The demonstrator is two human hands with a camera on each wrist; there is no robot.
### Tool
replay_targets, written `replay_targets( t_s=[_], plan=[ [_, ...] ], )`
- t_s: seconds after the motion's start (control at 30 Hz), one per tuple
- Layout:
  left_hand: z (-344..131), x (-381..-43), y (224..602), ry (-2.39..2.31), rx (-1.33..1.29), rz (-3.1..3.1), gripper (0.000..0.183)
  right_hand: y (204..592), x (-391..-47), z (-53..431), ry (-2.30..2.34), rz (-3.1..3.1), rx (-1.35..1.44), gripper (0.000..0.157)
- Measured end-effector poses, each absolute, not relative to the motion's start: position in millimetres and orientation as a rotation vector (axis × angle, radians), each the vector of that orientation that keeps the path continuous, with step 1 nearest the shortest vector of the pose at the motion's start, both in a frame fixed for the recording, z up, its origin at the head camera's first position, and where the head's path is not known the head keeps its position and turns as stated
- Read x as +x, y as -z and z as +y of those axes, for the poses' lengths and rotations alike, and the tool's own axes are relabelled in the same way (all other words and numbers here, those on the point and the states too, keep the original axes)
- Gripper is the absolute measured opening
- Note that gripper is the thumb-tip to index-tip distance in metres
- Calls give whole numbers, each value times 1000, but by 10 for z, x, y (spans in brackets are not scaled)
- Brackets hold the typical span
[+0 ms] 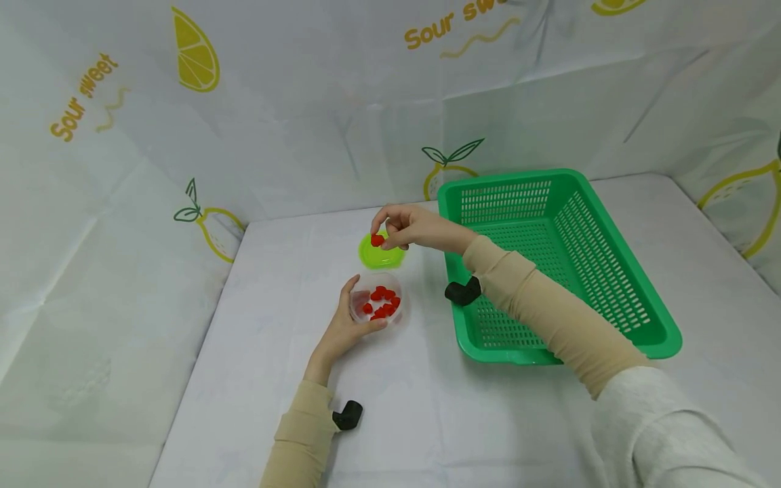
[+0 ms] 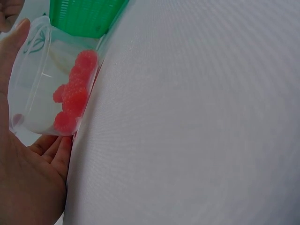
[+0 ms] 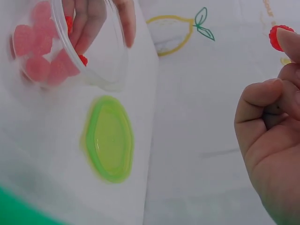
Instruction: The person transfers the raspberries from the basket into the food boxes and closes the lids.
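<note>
My left hand (image 1: 343,331) grips the side of a clear round plastic tub (image 2: 35,89), thumb on one side and fingers round the other. Several red raspberries (image 1: 388,310) lie in the bottom of the tub, seen through its wall in the left wrist view. Above and behind the tub, my right hand (image 1: 415,228) pinches a single raspberry (image 3: 277,38) between thumb and fingertip. It is held up off the table, over the yellow-green lid (image 3: 112,139) as the head view sees it. The other fingers of that hand are curled in.
A large green slotted basket (image 1: 616,271) stands at the right, with my right forearm reaching across it. The white cloth (image 1: 268,305) covers the table and rises as a lemon-printed backdrop (image 1: 305,122) behind. Black wrist mounts (image 1: 348,415) stick out from both sleeves.
</note>
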State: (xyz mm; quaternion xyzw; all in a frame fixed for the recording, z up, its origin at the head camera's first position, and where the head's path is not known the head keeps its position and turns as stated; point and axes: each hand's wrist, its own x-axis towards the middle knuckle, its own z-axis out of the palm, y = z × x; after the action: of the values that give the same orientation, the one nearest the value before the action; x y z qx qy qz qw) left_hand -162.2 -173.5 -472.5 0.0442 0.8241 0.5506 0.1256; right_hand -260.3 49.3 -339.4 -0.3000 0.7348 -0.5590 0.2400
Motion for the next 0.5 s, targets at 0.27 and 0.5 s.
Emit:
replay_targets(
  t_s=[0.27, 0.5],
  plan=[
    [-1739, -1607, 4723, -1622, 152, 2400, 100, 3481, -2640, 359, 1469, 1963, -827, 21],
    [-1741, -1613, 4736, -1608, 150, 2407, 98, 3567, -2683, 259, 1411, 1968, -784, 19]
  ],
)
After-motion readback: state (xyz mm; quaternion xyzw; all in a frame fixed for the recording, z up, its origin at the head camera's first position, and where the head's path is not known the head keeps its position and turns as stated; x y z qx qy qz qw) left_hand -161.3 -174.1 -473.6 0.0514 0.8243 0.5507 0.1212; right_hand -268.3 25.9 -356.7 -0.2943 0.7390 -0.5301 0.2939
